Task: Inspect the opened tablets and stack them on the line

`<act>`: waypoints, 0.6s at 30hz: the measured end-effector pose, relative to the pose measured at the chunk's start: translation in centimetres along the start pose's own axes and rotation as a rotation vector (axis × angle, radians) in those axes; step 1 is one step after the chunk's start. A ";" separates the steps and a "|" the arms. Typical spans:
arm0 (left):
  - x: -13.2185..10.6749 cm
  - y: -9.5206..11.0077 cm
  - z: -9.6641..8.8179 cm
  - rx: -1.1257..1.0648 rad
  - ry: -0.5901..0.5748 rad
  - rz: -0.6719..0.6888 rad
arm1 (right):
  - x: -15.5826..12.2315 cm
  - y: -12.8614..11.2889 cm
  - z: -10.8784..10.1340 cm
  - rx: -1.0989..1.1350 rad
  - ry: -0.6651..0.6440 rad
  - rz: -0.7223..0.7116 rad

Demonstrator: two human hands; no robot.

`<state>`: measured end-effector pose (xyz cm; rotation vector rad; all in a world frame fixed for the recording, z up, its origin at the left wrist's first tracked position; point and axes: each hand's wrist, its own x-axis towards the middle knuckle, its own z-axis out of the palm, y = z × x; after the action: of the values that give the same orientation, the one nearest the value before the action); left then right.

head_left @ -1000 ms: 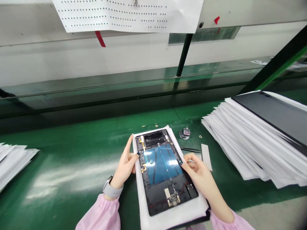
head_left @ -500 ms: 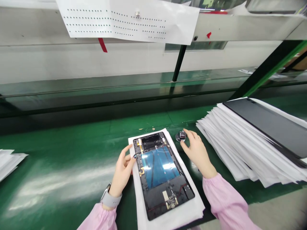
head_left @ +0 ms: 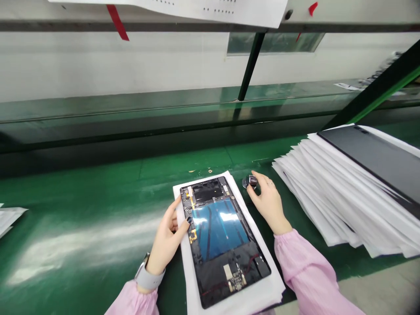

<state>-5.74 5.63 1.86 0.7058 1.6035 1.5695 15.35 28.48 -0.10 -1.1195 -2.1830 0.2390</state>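
An opened tablet (head_left: pixel 226 280) lies face up on a stack of white sheets (head_left: pixel 275 293), its circuit boards, blue-filmed battery area (head_left: pixel 218 227) and wiring exposed. My left hand (head_left: pixel 167 238) grips its left edge, thumb on the frame and fingers along the side, partly hidden. Just right of the tablet's top corner, a small shiny dark knob on a clear round base (head_left: pixel 252 181), resembling a suction cup, stands on the green bench. My right hand (head_left: pixel 269 203) pinches that knob between thumb and index finger.
On the right, a tall pile of white sheets (head_left: pixel 315 197) carries a dark flat panel (head_left: pixel 377 162). More white paper (head_left: pixel 11 216) sits at the far left of the green bench (head_left: pixel 82 210). Behind runs a ledge with a dark post (head_left: pixel 251 65); a printed sheet (head_left: pixel 256 11) hangs above.
My right thumb and index finger have closed in around the knob. My left thumb has slid slightly further onto the tablet's frame. The whole view has shifted a little downward.
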 end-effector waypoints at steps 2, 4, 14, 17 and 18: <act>0.0 -0.1 0.0 0.013 0.002 0.000 | 0.2 0.3 0.3 0.029 0.007 0.026; 0.1 -0.1 -0.1 0.021 -0.008 0.005 | 0.4 0.7 0.6 0.056 0.012 0.059; 0.1 -0.1 -0.2 0.029 -0.027 0.006 | 0.2 1.3 1.2 0.085 0.065 0.030; 0.3 0.2 0.0 0.007 -0.066 0.011 | 0.7 0.7 0.6 0.051 0.108 -0.055; 0.4 0.3 0.1 -0.004 -0.078 0.016 | 0.8 0.5 0.2 0.054 0.131 -0.081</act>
<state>-5.93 6.07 2.05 0.7699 1.5410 1.5378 15.20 29.42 -0.03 -0.9871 -2.0882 0.1821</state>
